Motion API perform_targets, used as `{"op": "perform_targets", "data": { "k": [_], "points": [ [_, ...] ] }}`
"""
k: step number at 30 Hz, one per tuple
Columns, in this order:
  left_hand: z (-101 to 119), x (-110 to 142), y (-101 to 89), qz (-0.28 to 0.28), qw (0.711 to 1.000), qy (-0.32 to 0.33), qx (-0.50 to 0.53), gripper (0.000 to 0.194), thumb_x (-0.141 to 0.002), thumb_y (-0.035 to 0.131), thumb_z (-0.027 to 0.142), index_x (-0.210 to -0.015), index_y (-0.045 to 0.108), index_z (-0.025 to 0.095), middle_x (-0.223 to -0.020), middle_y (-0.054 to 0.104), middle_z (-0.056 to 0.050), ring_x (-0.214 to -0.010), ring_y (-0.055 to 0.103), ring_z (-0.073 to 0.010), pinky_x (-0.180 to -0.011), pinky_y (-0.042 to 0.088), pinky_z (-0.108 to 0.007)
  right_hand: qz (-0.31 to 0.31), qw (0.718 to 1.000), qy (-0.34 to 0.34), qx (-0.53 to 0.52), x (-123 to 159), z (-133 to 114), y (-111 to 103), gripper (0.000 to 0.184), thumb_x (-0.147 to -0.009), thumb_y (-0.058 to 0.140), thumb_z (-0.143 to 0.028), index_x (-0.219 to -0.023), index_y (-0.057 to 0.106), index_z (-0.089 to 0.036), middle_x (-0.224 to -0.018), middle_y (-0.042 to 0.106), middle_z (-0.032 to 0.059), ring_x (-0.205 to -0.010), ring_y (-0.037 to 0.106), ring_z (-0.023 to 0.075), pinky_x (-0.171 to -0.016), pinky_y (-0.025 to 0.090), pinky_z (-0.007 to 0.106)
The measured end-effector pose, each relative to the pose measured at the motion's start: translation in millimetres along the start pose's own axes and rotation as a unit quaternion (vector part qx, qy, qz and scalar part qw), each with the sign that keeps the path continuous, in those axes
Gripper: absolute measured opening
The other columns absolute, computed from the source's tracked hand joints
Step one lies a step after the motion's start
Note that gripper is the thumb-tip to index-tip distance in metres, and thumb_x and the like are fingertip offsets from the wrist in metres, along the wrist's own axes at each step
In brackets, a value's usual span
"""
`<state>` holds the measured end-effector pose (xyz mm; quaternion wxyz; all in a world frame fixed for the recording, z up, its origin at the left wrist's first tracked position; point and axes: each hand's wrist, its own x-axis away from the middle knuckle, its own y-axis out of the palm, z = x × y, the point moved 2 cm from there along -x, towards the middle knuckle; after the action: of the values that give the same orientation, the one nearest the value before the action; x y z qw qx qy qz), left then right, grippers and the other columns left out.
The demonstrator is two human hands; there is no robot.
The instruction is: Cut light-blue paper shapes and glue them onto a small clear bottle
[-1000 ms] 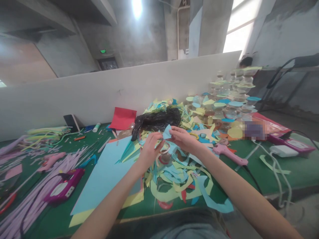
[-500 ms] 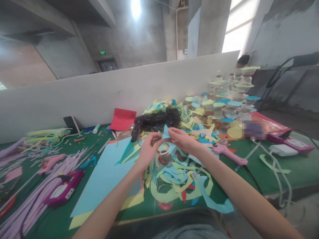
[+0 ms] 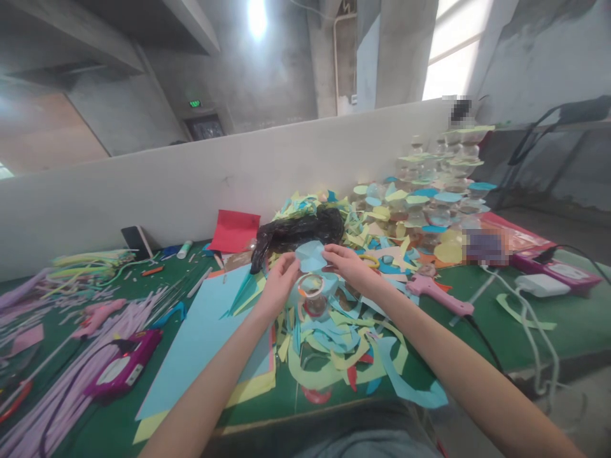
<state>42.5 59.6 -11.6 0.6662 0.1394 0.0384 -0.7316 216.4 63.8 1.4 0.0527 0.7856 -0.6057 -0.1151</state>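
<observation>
A light blue paper piece (image 3: pixel 312 256), spread nearly flat with fold lines, is pinched at its two sides. My left hand (image 3: pixel 282 275) grips its left edge, fingers closed. At the right edge, my right hand (image 3: pixel 349 264) pinches it between thumb and fingers. Just below the paper stands a clear plastic cup (image 3: pixel 315 298) with a pale rim and something red near its base. Blue and yellow-green paper scraps (image 3: pixel 334 334) lie around the cup.
Blue paper sheets (image 3: pixel 210 337) lie left of the scraps, a black plastic bag (image 3: pixel 300 229) behind. A pink glue gun (image 3: pixel 442 296) rests at right, near stacked clear cups with paper discs (image 3: pixel 439 197). Purple strips (image 3: pixel 105 356) and a magenta device (image 3: pixel 126 362) sit at left.
The blue paper was folded into a small pointed shape between my fingers and is now opened out. My hands have moved slightly apart, showing more of the cup.
</observation>
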Motion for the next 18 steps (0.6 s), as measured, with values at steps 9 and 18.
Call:
{"op": "perform_targets", "data": {
  "k": [9, 18],
  "points": [
    [8.3, 1.1, -8.0, 0.064, 0.996, 0.005, -0.061, 0.028, -0.081, 0.062, 0.047, -0.091, 0.060, 0.021, -0.073, 0.057, 0.003, -0.065, 0.055, -0.0106, -0.060, 0.045, -0.020, -0.058, 0.988, -0.059, 0.131, -0.3, 2.7, 1.6, 0.027, -0.079, 0.063, -0.048, -0.080, 0.060, -0.021, -0.077, 0.053, -0.0008, -0.074, 0.053, 0.0148, -0.076, 0.044, 0.031],
    [4.1, 0.3, -5.2, 0.044, 0.997, 0.017, -0.059, 0.025, -0.081, 0.062, 0.044, -0.084, 0.062, 0.019, -0.072, 0.055, 0.003, -0.065, 0.050, -0.0100, -0.062, 0.043, -0.020, -0.050, 0.988, -0.045, 0.137, -2.1, 5.3, 1.9, 0.024, -0.080, 0.060, -0.046, -0.077, 0.055, -0.022, -0.075, 0.050, -0.0015, -0.074, 0.055, 0.0167, -0.074, 0.045, 0.031]
  ]
}}
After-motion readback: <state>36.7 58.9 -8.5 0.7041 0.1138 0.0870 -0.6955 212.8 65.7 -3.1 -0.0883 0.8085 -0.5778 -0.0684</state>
